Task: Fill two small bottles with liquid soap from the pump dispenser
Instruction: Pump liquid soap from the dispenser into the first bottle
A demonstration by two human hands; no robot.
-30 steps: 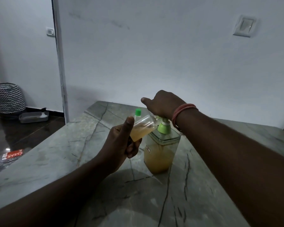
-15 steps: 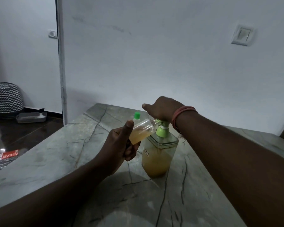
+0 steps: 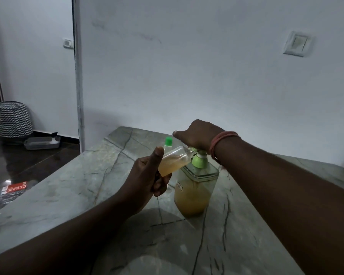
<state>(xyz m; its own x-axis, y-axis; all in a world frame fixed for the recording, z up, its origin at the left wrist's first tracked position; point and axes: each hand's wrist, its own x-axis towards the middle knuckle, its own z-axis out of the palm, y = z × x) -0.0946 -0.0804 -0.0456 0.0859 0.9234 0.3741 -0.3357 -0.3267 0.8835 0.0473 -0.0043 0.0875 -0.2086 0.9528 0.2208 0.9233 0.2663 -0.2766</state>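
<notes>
Clear plastic, veined stone, matt plaster.
The small bottle (image 3: 174,159) and the pump dispenser (image 3: 195,187) look like clear, smooth plastic with glossy green plastic tops; the table (image 3: 87,187) is polished grey-green stone with dark veins; the wall (image 3: 187,66) is matt white; the floor (image 3: 28,163) shines darkly.

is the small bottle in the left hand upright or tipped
Tipped. The small bottle lies nearly sideways in the left hand, mouth toward the pump dispenser, amber soap pooled along its lower side.
</notes>
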